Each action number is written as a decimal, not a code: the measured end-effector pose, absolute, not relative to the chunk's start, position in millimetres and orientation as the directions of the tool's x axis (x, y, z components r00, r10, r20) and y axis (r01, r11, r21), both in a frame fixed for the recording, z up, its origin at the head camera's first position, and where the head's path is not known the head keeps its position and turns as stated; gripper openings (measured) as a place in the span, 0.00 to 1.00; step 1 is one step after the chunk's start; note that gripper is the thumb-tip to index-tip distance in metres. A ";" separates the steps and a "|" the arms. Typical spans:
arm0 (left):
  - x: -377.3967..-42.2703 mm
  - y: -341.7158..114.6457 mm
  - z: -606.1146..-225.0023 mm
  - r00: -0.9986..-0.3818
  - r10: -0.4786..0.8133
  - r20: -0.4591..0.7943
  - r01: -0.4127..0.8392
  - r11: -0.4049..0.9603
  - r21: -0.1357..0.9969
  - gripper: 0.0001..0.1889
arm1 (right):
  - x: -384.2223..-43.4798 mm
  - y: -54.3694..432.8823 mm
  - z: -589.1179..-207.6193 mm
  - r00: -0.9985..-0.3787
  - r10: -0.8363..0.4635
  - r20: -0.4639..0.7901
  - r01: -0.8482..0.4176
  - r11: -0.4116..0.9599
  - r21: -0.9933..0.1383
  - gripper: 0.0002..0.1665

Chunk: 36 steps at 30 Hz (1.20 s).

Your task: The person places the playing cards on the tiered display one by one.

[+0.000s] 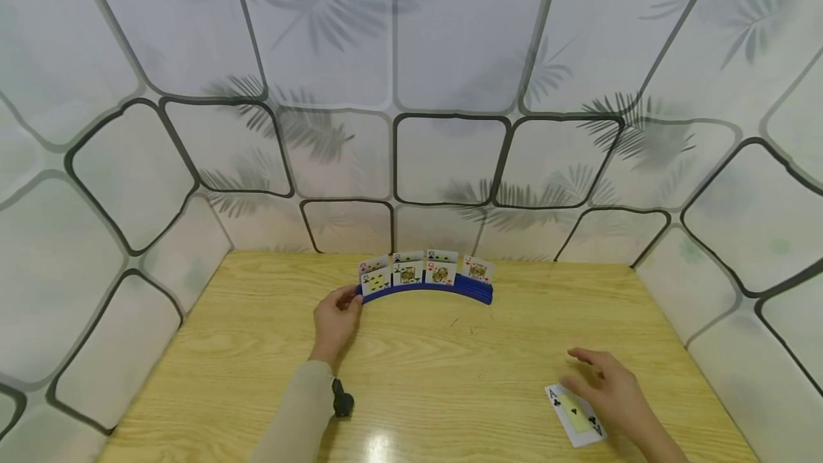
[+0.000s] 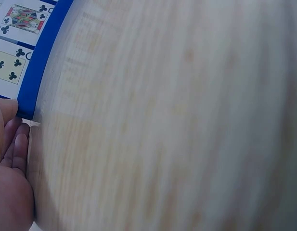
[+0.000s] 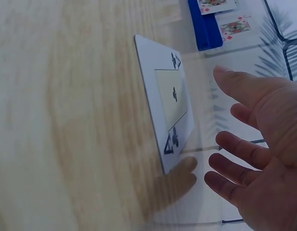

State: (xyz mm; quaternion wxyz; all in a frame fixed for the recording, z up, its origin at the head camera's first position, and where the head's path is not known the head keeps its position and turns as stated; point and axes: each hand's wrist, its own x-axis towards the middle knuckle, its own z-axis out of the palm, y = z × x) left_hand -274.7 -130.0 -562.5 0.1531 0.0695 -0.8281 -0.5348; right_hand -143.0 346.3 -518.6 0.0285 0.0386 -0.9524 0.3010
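A curved blue card holder [image 1: 474, 290] stands toward the back of the table, with several playing cards upright in two rows. Its left end is pinched by my left hand [image 1: 336, 321]; in the left wrist view the thumb [image 2: 5, 109] lies against that end. A jack of clubs [image 2: 24, 21] shows in the front row, and a jack of diamonds [image 1: 477, 270] stands at the right end. An ace of clubs [image 1: 574, 416] lies face up at the front right. My right hand [image 3: 264, 139] hovers beside and over it, fingers spread and apart from the card.
The wooden table [image 1: 424, 370] is bordered by a patterned wall covering [image 1: 450, 163] at the back and both sides. A black band with a small device [image 1: 342, 400] sits on the left wrist.
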 end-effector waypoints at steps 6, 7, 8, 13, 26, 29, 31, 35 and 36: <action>-274.7 -130.2 -562.1 -0.945 -0.276 0.174 0.043 0.423 0.905 0.14 | -138.8 351.9 -524.4 -0.992 -0.091 0.082 -0.120 0.852 -0.510 0.41; -274.8 -130.4 -562.0 -0.945 -0.275 0.174 0.043 0.425 0.904 0.14 | -138.4 352.5 -525.3 -0.992 -0.096 0.079 -0.123 0.855 -0.504 0.41; -275.0 -130.6 -562.0 -0.945 -0.275 0.175 0.044 0.426 0.904 0.14 | -138.1 353.1 -526.4 -0.992 -0.102 0.077 -0.127 0.857 -0.499 0.42; -275.2 -131.5 -561.7 -0.946 -0.271 0.177 0.048 0.423 0.905 0.15 | -136.8 354.1 -531.7 -0.988 -0.132 0.081 -0.155 0.866 -0.476 0.45; -276.3 -131.5 -562.9 -0.945 -0.276 0.178 0.054 0.404 0.913 0.14 | -137.3 350.2 -535.4 -0.985 -0.138 0.107 -0.171 0.891 -0.420 0.42; -276.6 -131.2 -563.9 -0.942 -0.276 0.191 0.063 0.414 0.908 0.14 | -139.3 349.7 -535.3 -0.987 -0.127 0.102 -0.158 0.896 -0.414 0.40; -276.6 -131.0 -564.6 -0.941 -0.277 0.193 0.064 0.416 0.907 0.13 | -140.4 349.7 -535.4 -0.987 -0.121 0.106 -0.154 0.895 -0.419 0.38; -276.8 -130.8 -565.6 -0.940 -0.280 0.197 0.065 0.419 0.906 0.13 | -142.3 350.4 -536.6 -0.986 -0.115 0.119 -0.155 0.893 -0.423 0.35; -276.7 -130.5 -565.7 -0.939 -0.280 0.198 0.066 0.419 0.905 0.13 | -142.6 350.5 -536.9 -0.986 -0.113 0.122 -0.154 0.893 -0.423 0.36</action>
